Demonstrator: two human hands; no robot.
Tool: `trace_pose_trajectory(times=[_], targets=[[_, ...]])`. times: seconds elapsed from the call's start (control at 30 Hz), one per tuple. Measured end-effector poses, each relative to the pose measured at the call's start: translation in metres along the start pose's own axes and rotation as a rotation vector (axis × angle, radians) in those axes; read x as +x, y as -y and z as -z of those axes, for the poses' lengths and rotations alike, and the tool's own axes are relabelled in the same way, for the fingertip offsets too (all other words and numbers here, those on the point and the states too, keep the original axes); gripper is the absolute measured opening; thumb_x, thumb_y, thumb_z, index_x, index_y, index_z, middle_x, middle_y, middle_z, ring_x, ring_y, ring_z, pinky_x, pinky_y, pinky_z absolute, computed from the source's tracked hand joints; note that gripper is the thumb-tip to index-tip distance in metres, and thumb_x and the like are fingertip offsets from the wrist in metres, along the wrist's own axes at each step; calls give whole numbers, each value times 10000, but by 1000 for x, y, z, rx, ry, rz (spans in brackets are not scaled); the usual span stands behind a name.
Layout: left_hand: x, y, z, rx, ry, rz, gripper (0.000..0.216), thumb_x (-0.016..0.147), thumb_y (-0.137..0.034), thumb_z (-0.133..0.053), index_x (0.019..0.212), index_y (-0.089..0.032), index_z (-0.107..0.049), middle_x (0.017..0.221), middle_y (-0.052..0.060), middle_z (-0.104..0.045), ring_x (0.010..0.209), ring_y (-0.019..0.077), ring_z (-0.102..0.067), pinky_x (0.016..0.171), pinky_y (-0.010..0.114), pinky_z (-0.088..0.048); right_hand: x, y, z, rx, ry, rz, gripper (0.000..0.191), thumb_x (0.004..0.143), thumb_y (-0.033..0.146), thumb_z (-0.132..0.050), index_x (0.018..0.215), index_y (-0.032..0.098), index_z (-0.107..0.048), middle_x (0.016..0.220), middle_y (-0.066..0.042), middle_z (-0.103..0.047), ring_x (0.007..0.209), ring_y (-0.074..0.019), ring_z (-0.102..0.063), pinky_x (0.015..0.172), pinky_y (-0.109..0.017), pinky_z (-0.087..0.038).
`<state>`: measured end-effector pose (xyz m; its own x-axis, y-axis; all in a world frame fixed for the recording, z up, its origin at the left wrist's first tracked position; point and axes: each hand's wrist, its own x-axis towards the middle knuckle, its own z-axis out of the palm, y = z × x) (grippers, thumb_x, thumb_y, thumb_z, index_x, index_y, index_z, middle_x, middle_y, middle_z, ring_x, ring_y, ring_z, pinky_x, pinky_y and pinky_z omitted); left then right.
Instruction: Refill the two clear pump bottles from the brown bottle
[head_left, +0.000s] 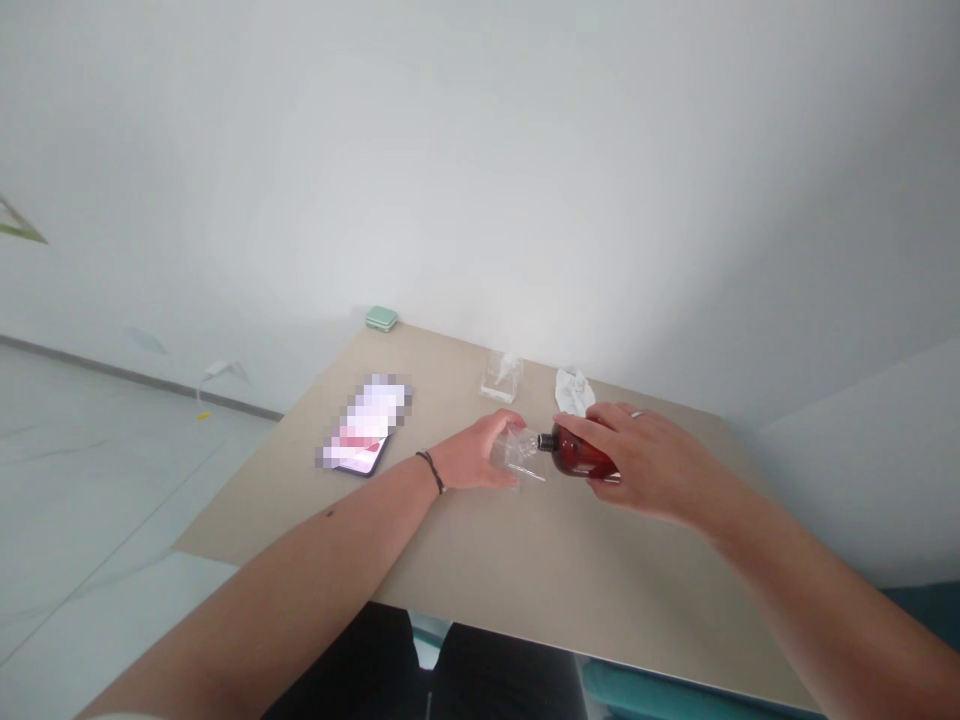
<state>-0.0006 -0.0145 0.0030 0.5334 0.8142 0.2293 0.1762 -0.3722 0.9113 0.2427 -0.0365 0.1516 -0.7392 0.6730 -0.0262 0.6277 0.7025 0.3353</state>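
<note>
A dark red bottle (581,455) is gripped in the right hand (645,455), which is closed around its body and holds it tipped on its side, the black neck pointing toward the left hand (476,455). In the left hand a small clear container (517,455) is held, the fingers curled around it; its exact shape cannot be told well, because the plastic is transparent and the view is small. Both things are kept just above the middle of the table (487,560), and the neck of the bottle is touching or almost touching the mouth of the container.

For a clean pour, the container should be kept steady and upright, and the bottle should be tilted slowly, with the neck kept directly over the opening.

The table is of a pale beige colour. A phone (364,430) is lying near its left edge, a green case (381,318) is at the far left corner, and a clear plastic piece (501,377) and a white crumpled cloth (574,390) are seen along the far edge. A white wall and a light floor are behind.
</note>
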Motion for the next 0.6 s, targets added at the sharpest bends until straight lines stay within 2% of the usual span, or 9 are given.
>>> trace_pose_trajectory(times=[0.6], targets=[[0,0,-1,-12,5,10,784,667,-324,-839,1334,-222,-441,1332,119,-538,1227,330,-553,1030,534,-456,3,0,2,-41,-2,15,653,741,240,-625,1385,283,-522,1086,-76,-682,842,-238,-640,701,-332,-419]])
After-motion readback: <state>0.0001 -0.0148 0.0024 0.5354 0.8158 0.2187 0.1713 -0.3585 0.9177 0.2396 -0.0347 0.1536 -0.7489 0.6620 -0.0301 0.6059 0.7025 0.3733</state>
